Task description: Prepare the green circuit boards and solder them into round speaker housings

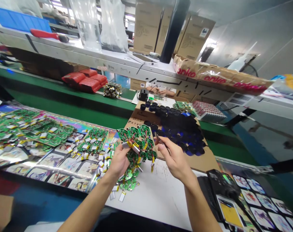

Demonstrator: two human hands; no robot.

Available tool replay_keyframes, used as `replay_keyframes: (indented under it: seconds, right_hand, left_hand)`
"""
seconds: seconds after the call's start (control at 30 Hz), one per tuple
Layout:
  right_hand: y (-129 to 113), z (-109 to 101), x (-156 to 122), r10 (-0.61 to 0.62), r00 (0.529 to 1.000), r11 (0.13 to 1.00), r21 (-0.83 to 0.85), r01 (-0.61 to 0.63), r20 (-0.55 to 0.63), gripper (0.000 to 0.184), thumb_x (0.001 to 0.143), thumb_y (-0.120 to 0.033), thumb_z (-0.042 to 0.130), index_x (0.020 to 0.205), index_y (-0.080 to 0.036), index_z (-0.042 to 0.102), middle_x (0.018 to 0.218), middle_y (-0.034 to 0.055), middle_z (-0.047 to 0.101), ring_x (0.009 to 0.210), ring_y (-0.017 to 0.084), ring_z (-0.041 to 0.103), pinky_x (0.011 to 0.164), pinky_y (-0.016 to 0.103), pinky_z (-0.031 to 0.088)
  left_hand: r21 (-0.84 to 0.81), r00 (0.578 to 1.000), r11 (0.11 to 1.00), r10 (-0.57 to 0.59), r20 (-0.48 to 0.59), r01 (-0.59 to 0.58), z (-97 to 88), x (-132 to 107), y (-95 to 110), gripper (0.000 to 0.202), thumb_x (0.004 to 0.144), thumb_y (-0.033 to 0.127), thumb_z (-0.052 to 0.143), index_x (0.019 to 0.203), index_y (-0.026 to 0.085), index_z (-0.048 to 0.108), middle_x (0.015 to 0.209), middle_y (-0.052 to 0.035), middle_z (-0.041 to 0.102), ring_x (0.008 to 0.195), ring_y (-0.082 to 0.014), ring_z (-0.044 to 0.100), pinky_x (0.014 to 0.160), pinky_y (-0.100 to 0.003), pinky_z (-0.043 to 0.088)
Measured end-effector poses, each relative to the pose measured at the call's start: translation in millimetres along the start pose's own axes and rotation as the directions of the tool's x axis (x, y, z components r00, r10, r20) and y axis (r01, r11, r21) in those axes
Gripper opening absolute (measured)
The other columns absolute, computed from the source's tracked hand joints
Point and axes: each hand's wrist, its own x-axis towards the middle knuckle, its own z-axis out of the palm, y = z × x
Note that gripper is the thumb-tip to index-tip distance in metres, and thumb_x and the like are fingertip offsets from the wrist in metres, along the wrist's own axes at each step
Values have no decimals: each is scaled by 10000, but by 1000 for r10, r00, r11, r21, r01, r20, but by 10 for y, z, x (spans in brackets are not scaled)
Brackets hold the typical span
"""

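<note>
My left hand [120, 160] is closed on a panel of green circuit boards [137, 132], tilted up above the white worktop. Small silver battery cells [135, 148] with yellow ends hang from the panel on thin wires. My right hand [173, 158], at the panel's right edge, has its fingers closed around slim, dark tweezers [157, 137] whose tips point up and left. Beneath and left of my left hand lies a pile of more boards and cells [102, 161]. A loose battery cell [122, 196] rests on the worktop near me.
Black and blue round parts [180, 129] crowd a cardboard sheet [210, 159] beyond my right hand. More circuit boards [50, 132] spread out at left. Red packs [85, 80] lie on the green conveyor [52, 91]. A shelf [105, 59] crosses above. Another person's hands [158, 91] work opposite.
</note>
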Motion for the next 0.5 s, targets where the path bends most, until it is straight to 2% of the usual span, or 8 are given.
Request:
replay_keyframes:
  seconds: [0.17,0.33,0.4,0.5]
  right_hand:
    - [66,87,18,-10,1000,997,-77,10,9,357,1101,-429,472,1329,-227,656,1261,106,766,1137,264,720,996,381,534]
    - [36,69,15,6,999,999,-54,-3,53,312,1106,-401,464,1229,-208,676,1101,77,773,988,226,710,879,327,503]
    - [42,69,3,27,996,999,29,-29,90,305,1108,-416,459,1125,-208,682,992,50,749,885,193,677,803,303,476]
    - [127,138,-40,59,982,953,283,-110,181,414,1097,-497,464,851,-203,620,760,5,629,694,146,563,670,278,430]
  left_hand:
    - [83,1000,996,21,14,-22,-15,-77,-19,330,585,355,973,785,205,758,782,8,765,816,-191,694,839,-300,535]
    - [175,998,983,54,43,-61,-40,-86,-12,364,593,428,953,766,186,744,802,-32,784,881,-247,726,861,-340,541]
    - [182,999,983,34,39,-41,-60,-87,-14,365,589,430,947,757,185,735,803,-35,785,893,-255,734,857,-341,548]
    - [156,997,986,-63,42,55,-99,-107,-22,376,568,415,952,757,185,722,807,-33,783,896,-261,744,852,-345,565]
